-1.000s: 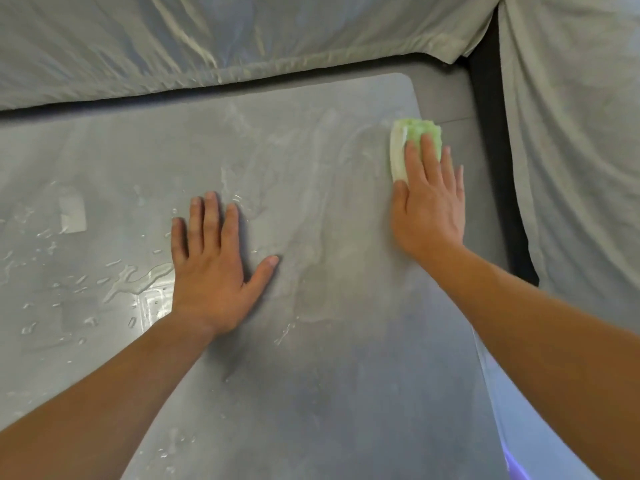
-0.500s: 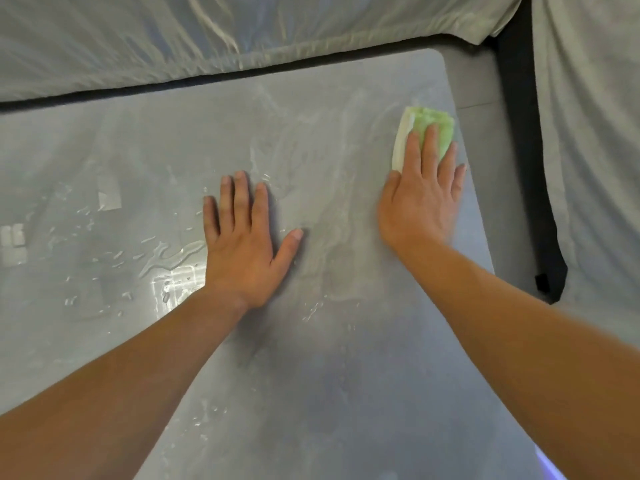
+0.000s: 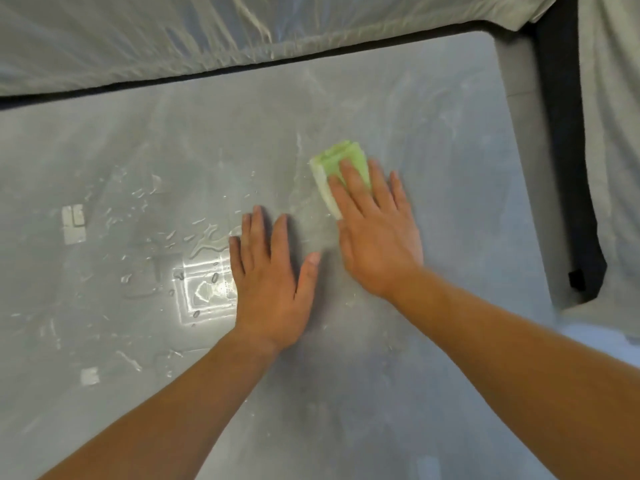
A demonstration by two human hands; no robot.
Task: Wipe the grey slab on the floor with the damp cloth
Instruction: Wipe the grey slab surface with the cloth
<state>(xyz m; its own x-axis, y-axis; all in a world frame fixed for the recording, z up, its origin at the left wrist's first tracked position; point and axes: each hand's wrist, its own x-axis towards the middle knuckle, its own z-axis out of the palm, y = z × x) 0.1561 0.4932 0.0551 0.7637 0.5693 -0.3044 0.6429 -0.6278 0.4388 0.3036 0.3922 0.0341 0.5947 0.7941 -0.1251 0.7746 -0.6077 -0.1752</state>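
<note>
On the grey slab (image 3: pixel 433 140), the right hand (image 3: pixel 375 233) presses the green cloth (image 3: pixel 341 161) with flat fingers. Beside it (palm down), the left hand (image 3: pixel 272 282) lies splayed, holding nothing.

We have one view only, from a head-worn wide-angle camera looking forward and steeply down, close over the grey slab (image 3: pixel 398 109); our forearms enter from the lower edge, draped sheeting (image 3: pixel 138 39) crosses the top.

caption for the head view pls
Right hand presses a green cloth on the wet grey slab; left hand lies flat.
</note>
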